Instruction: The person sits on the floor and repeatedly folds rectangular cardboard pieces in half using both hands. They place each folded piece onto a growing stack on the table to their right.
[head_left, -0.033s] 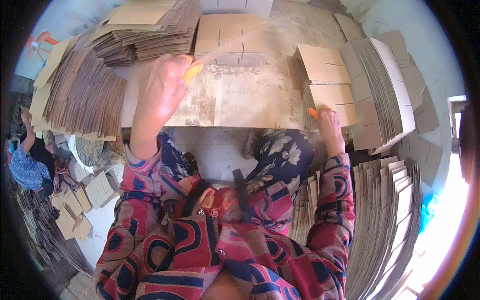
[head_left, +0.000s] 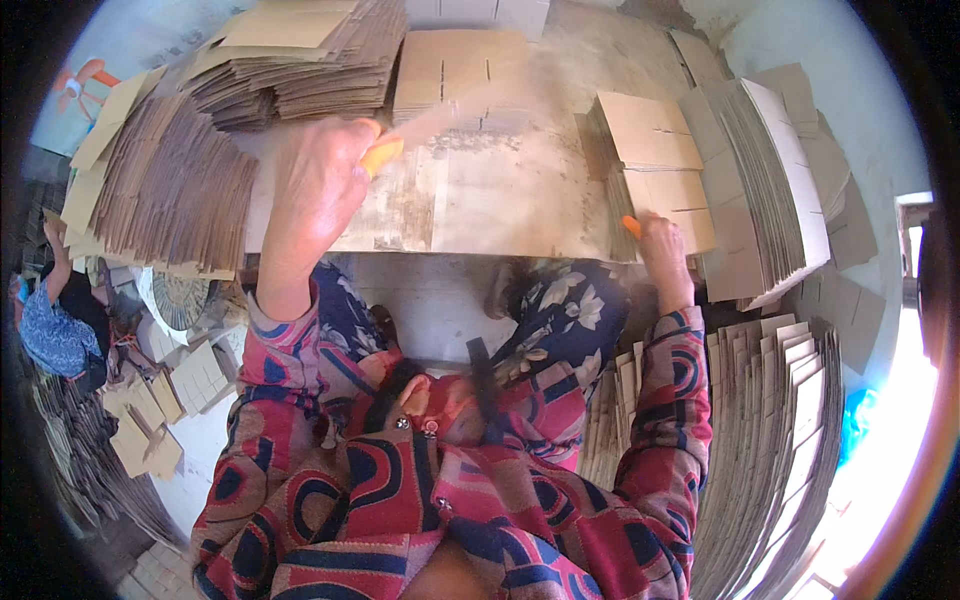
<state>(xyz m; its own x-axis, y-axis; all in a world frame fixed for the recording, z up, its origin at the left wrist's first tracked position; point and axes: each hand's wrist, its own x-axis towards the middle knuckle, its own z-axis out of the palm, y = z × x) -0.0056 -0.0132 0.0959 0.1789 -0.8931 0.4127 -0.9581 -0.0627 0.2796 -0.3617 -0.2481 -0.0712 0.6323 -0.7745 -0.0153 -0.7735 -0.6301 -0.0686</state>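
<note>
Stained in places, a pale worktop (head_left: 475,215) is bordered by cardboard. Toward the right end of its front edge, a slotted cardboard stack (head_left: 662,192) is touched by the right hand (head_left: 664,250). Above the worktop's left part, the left hand (head_left: 318,190) is held, fingers curled, an orange piece (head_left: 383,155) and blurred strip (head_left: 430,122) at its fingertips. Whether either hand is clamped on anything cannot be told. Farther out, brown sheets (head_left: 175,180) are piled along the left edge.

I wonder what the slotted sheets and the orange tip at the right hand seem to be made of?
The slotted sheets look like matt cardboard, given their tan faces and stiff, stacked edges. The orange tip is perhaps smooth rubber or plastic, from its even, bright colour; it's too small to be sure.
</note>
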